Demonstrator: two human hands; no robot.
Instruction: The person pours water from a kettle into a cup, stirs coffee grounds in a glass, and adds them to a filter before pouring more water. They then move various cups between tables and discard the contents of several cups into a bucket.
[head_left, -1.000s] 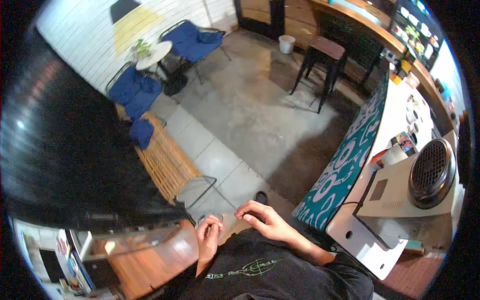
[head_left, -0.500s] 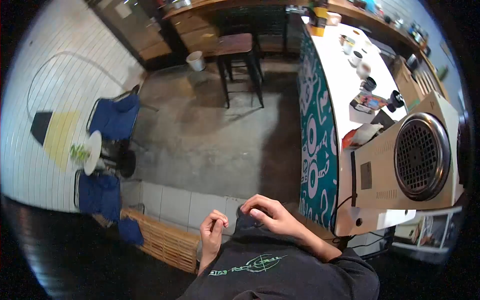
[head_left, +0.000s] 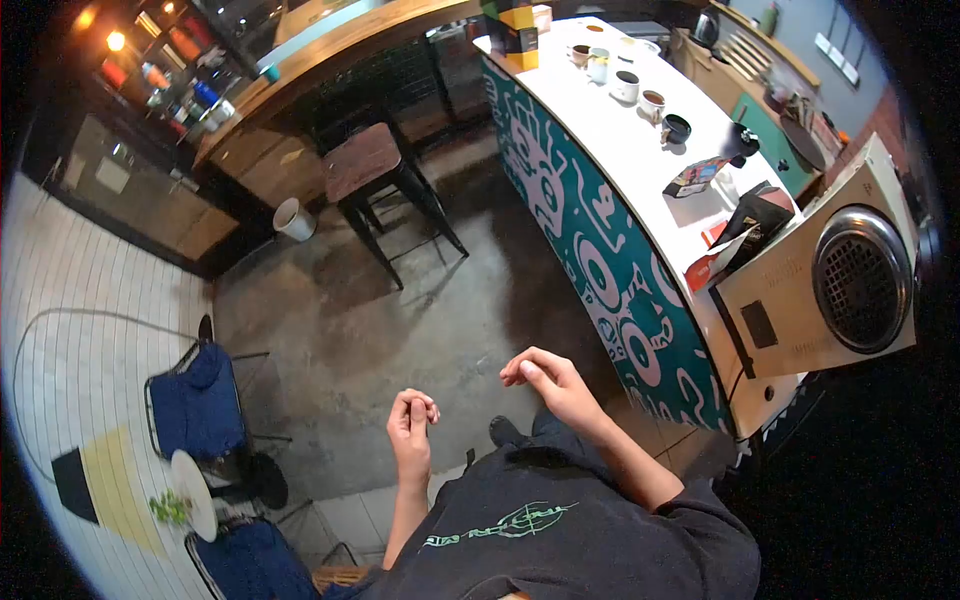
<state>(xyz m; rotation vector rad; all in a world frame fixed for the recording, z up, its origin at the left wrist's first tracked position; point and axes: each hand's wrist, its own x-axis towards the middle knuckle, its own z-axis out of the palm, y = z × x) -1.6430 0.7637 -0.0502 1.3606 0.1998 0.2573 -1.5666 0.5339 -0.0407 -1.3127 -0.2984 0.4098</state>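
Observation:
My left hand (head_left: 412,420) is raised in front of my body above the floor, its fingers curled in toward the thumb, with nothing visible in it. To its right, my right hand (head_left: 548,378) hovers at about the same height, fingers bent and thumb drawn close to them, and it also shows no object. The two hands are apart and touch nothing. The nearest furniture to my right hand is the white-topped counter (head_left: 600,130) with its teal patterned front.
On the counter stand a beige machine with a round black grille (head_left: 862,278), an opened bag (head_left: 755,225), a small colourful box (head_left: 695,178) and several cups (head_left: 625,87). A stool (head_left: 365,165) and a bucket (head_left: 294,220) are ahead; blue chairs (head_left: 197,400) and a round table (head_left: 190,490) are left.
My view has turned and moved forward, bringing the stool and counter closer. Both hands stay raised; the fingers of my right hand are drawn in more.

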